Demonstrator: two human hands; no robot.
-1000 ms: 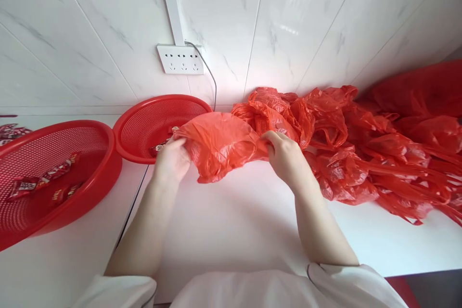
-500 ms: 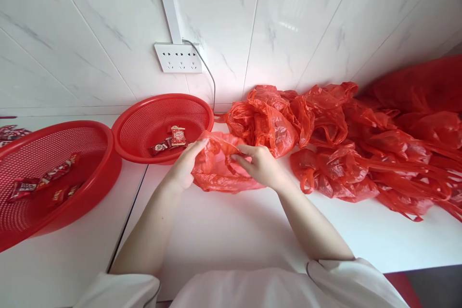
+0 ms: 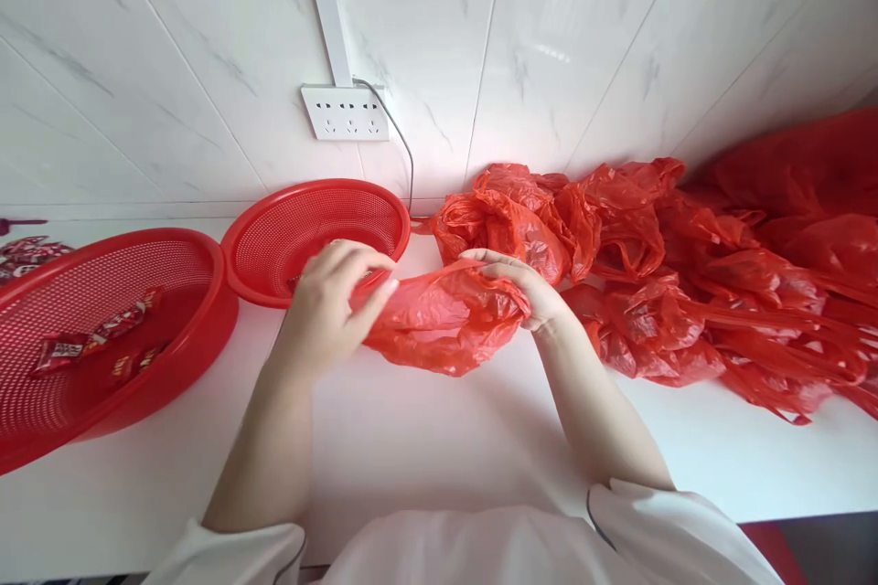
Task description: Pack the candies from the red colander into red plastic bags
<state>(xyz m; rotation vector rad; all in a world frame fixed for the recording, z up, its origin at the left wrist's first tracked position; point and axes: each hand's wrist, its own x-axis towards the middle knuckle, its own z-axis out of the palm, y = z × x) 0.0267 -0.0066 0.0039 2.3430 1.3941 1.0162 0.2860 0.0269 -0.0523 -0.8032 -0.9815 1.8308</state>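
A red plastic bag [image 3: 439, 320] spreads over the white counter in front of me, its mouth partly open. My right hand [image 3: 521, 288] grips the bag's right rim, with some fingers hidden in the plastic. At the bag's left side is my left hand [image 3: 333, 306], thumb and fingers apart, slightly blurred; whether it touches the plastic I cannot tell. Behind that hand stands the smaller red mesh basket [image 3: 253, 233]. The wrapped candies inside it are mostly covered by my left hand.
A larger red basket [image 3: 212, 292] at left contains several wrapped candies [image 3: 113, 329]. More packets [image 3: 31, 254] lie behind it. Filled red bags [image 3: 645, 311] are heaped along the right. A socket strip [image 3: 347, 112] with a cable [image 3: 401, 132] is on the tiled wall.
My left hand has let go of the bag's rim and moved left, in front of the smaller basket. My right hand has shifted right, widening the bag's mouth.
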